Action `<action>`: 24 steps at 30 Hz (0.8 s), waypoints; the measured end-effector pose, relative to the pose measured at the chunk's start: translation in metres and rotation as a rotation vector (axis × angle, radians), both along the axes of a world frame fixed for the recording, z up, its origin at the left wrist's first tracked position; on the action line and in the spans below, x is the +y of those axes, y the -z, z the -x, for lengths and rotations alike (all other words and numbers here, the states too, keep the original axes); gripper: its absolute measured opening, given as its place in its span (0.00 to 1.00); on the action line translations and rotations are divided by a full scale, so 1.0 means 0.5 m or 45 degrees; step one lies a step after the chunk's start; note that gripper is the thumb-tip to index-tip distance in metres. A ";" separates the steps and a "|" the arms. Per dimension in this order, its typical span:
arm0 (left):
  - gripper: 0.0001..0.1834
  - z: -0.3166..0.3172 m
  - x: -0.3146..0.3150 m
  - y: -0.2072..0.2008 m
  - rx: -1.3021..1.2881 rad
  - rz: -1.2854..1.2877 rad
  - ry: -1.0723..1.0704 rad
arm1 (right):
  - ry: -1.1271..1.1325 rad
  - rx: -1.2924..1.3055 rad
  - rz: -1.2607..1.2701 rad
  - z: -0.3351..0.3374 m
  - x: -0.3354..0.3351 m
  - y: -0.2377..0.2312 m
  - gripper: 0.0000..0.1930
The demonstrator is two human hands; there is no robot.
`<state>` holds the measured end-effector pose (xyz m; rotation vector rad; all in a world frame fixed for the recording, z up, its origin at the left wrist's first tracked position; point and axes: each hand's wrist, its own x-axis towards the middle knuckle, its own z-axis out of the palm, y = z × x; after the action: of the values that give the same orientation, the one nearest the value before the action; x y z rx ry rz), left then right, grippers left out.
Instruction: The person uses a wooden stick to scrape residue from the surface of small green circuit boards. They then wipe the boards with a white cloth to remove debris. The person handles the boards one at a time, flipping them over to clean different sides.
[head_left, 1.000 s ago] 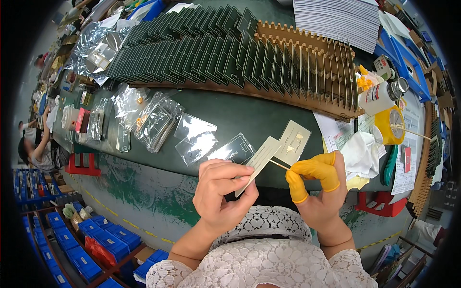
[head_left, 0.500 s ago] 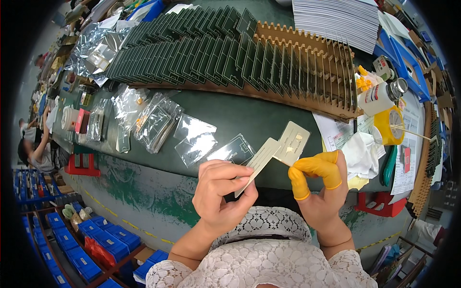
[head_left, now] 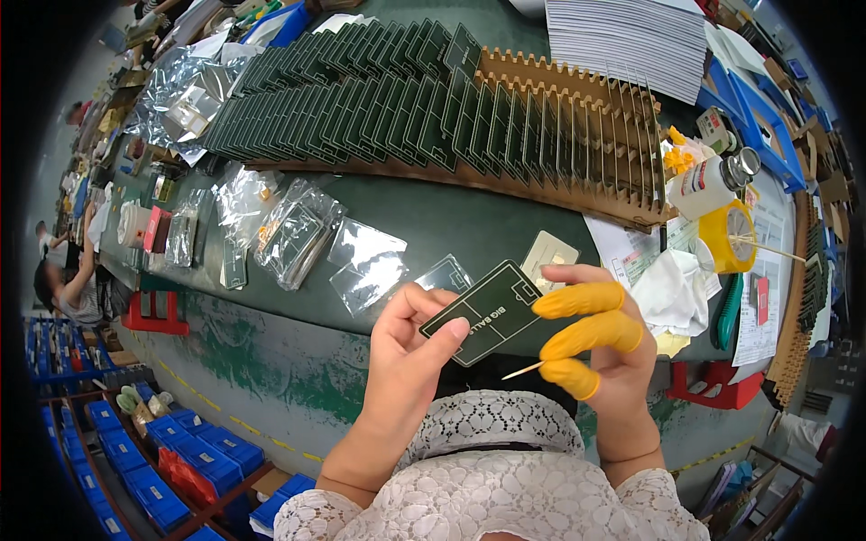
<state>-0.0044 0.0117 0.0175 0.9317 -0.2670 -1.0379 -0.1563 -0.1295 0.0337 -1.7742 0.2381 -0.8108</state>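
Note:
My left hand (head_left: 401, 356) grips the left end of a flat dark green card (head_left: 494, 332) with pale lines and lettering, its thumb on the printed face. My right hand (head_left: 606, 356) wears yellow finger cots and pinches a thin wooden stick (head_left: 523, 370), which points left below the card. Its upper fingers meet the card's right corner; whether they grip it I cannot tell. Just behind lies a cream card (head_left: 550, 250) on the table, partly covered by the green card and right hand. Another green card (head_left: 446, 272) rests farther left, partly hidden.
A brown slotted rack (head_left: 577, 194) of upright green cards spans the table's far side. Clear plastic sleeves (head_left: 365, 266) and bagged cards (head_left: 296, 239) lie left. At right are a white bottle (head_left: 704, 187), yellow tape roll (head_left: 729, 236), white cloth (head_left: 672, 293) and green cutter (head_left: 731, 311).
The card in my left hand has turned from its cream side to its green printed face. My right hand has turned, its fingers have spread, and the wooden stick now shows.

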 end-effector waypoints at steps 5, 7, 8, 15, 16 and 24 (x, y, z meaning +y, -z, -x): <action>0.09 -0.002 0.003 0.001 0.011 -0.001 0.031 | -0.075 0.157 0.294 -0.003 -0.002 -0.014 0.13; 0.09 -0.002 0.004 -0.005 0.025 -0.017 0.028 | -0.067 0.144 0.298 -0.004 -0.008 -0.017 0.13; 0.09 -0.002 0.004 -0.006 0.033 -0.024 0.028 | -0.062 0.139 0.300 -0.003 -0.011 -0.017 0.13; 0.09 -0.003 0.003 0.000 0.007 0.004 0.035 | 0.446 -0.268 -0.346 -0.002 -0.016 -0.002 0.09; 0.10 0.001 0.002 0.002 -0.012 0.006 0.033 | 0.500 -0.249 -0.342 -0.008 -0.011 0.005 0.09; 0.12 0.030 -0.006 0.001 -0.174 0.018 -0.075 | 0.678 -0.199 -0.004 -0.034 0.023 0.043 0.11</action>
<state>-0.0193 0.0086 0.0168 0.9938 -0.3582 -0.9187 -0.1396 -0.1182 0.0123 -1.6515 0.6227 -1.3184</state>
